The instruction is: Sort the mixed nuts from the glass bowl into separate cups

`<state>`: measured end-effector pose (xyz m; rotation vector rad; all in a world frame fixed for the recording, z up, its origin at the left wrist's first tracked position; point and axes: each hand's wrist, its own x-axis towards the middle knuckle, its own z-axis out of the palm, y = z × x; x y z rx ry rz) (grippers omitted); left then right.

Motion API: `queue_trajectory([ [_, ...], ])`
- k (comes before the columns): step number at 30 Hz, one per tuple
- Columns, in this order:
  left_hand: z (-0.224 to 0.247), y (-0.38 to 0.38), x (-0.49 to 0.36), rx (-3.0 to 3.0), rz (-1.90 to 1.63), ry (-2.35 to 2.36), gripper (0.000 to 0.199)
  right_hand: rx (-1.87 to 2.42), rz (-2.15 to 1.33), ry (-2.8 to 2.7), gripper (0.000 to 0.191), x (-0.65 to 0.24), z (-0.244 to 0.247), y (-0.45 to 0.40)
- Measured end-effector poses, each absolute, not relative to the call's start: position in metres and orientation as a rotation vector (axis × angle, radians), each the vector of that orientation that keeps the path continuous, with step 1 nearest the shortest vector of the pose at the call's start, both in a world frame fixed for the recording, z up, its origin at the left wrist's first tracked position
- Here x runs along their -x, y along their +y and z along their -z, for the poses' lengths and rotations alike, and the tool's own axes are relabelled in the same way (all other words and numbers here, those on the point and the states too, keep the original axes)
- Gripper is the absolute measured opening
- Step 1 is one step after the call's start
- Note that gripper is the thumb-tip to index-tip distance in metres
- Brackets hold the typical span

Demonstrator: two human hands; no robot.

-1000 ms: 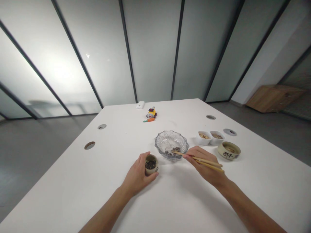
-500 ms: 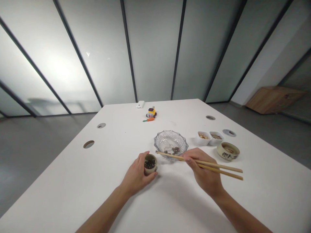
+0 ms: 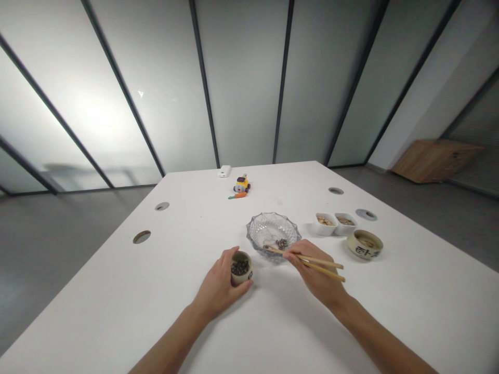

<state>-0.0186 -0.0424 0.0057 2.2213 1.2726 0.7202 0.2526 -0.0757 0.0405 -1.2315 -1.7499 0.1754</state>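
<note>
My left hand (image 3: 220,280) is wrapped round a small ceramic cup (image 3: 246,276) that holds dark beans (image 3: 239,267). In my right hand (image 3: 317,267) is a pair of wooden chopsticks (image 3: 322,269). Their tips point left, at the near side of a clear glass bowl (image 3: 257,239); whether they pinch anything is too small to tell. Several dark pieces (image 3: 281,243) lie inside this bowl.
To the right are two white dishes (image 3: 325,230) with small pieces in them and a larger ceramic bowl (image 3: 365,252). Farther back sit a toy vehicle (image 3: 242,184), a toy carrot (image 3: 238,196) and a white device (image 3: 224,171). The white table (image 3: 187,234) has round holes.
The chopstick tips have moved from near the cup's rim rightward to the glass bowl. My right hand has shifted slightly left. My left hand still holds the cup.
</note>
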Motion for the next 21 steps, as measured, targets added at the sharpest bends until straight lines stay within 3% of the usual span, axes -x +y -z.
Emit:
queue_trajectory([
  [13,-0.006,-0.042,0.019,-2.239,-0.759,1.250,0.073,1.186,-0.336,-1.767,0.025,-0.254,-0.036,-0.076],
  [21,-0.006,-0.043,0.019,-2.224,-0.751,1.270,0.073,1.193,-0.141,-1.581,0.026,-0.253,-0.051,-0.083],
])
